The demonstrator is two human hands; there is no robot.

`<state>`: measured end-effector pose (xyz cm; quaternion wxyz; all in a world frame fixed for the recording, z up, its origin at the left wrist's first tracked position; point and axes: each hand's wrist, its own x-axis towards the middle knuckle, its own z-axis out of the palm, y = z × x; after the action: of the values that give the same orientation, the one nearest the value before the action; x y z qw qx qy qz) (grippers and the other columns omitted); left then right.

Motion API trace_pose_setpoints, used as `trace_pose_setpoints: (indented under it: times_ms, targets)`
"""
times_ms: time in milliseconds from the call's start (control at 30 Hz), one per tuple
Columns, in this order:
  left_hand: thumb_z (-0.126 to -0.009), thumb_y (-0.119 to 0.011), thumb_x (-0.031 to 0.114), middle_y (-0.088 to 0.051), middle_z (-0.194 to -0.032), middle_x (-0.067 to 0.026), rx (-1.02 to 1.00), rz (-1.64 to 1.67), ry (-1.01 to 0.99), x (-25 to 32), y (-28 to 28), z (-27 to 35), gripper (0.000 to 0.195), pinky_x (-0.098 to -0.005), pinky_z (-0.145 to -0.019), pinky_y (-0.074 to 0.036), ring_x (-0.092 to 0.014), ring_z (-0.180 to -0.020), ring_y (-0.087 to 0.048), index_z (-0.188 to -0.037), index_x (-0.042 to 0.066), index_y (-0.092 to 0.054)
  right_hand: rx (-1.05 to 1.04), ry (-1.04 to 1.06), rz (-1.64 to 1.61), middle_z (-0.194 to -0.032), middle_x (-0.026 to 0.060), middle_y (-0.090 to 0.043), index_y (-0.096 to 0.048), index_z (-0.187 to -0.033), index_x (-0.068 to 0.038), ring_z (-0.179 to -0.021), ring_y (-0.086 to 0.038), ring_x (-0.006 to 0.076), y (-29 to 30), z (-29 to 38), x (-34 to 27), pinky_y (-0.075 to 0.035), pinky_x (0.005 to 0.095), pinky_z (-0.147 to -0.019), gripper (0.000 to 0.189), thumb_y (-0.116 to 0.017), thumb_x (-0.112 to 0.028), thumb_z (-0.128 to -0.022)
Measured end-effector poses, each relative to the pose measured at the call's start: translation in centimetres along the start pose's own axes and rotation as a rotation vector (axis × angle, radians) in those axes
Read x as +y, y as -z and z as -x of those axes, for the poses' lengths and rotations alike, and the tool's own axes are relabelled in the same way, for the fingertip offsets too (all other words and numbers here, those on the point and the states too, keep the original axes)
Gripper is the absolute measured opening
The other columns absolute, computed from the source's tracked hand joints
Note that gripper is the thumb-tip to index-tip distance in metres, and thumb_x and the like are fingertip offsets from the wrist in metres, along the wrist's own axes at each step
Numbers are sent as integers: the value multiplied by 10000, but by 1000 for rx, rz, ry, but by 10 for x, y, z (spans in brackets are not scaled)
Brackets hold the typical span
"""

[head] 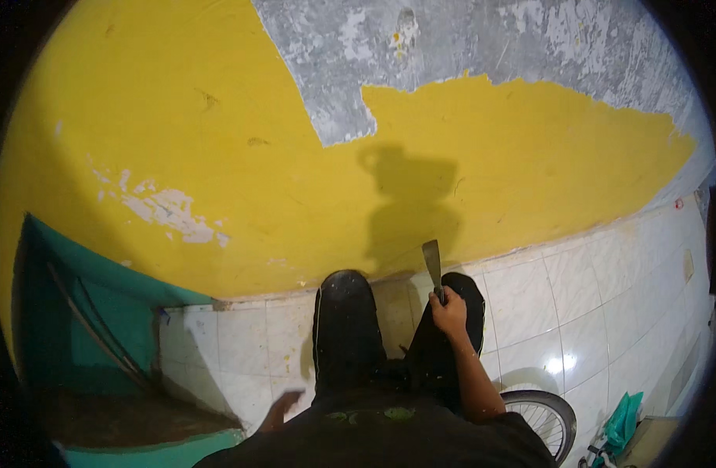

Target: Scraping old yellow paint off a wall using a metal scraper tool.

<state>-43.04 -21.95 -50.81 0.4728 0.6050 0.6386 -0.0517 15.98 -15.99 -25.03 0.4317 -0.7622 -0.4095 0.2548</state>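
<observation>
My right hand (450, 313) grips the handle of a putty knife (432, 260) above my right knee. Its metal blade points up toward the yellow wall (229, 140) and appears apart from it. My left hand (285, 405) is low beside my left thigh, blurred, with fingers apart and nothing visible in it. In front of me, yellow paint covers the lower wall. Higher up lies a bare grey patch (334, 64) with a ragged edge. At left, a smaller pale chipped patch (168, 207) breaks the paint. My shadow falls on the wall.
White tiles (527, 292) cover the floor, with small flakes near my left leg. A bicycle wheel (548, 403) stands close behind my right elbow. Beyond it is a green plastic bag (622, 421). A teal-walled recess (106, 345) with long thin rods opens at left.
</observation>
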Motion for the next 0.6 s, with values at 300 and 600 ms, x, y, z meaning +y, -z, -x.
trace_pose_setpoints:
  times_ms: [300, 600]
  targets:
    - [-836, -561, 280, -607, -1067, -170, 483, 23, -432, 464, 168, 80, 377, -344, -860, -431, -271, -1017, -570, -1090, 3, -568, -46, 7, -35, -598, 144, -543, -555, -753, -3, -516, -538, 201, 30, -2, 11, -409, 332, -512, 255, -579, -246, -825]
    - [-858, -559, 221, -592, -818, -64, 381, 448, -884, 641, 111, 101, 274, -259, -716, -442, -121, -780, -544, -1016, -1, -584, -229, 221, -569, -604, 16, -517, -561, -886, 22, -537, -484, 82, 61, 7, -93, -401, 251, -497, 194, -531, -170, -879]
